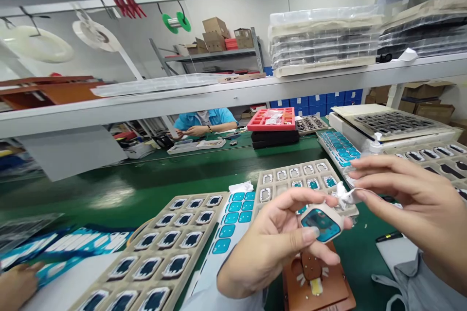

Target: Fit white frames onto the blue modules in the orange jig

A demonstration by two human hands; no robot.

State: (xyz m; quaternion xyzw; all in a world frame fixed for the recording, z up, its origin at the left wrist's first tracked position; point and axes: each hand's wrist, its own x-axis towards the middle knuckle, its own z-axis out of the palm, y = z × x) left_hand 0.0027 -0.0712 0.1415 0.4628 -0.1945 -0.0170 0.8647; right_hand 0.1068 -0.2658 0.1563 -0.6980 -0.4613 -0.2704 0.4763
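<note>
My left hand (272,240) is closed round a white square housing (340,231) with rounded corners and a glossy teal face, the thumb on its edge. At the housing's upper corner is a crumpled white wipe (343,195). My right hand (412,199) pinches the wipe's other end between thumb and fingers. Below my left hand lies a brown fixture block (310,286), partly hidden. Behind it stands a beige tray (260,182) of white frames, some with teal pieces. A sheet of teal stickers (219,233) lies left of my left hand.
A beige tray (199,248) of dark-centred white frames stands left. At the far left is another person's hand (18,284). A shelf (226,95) crosses above the green bench (156,170). A red tray (272,119) and a pump bottle (375,145) stand farther back.
</note>
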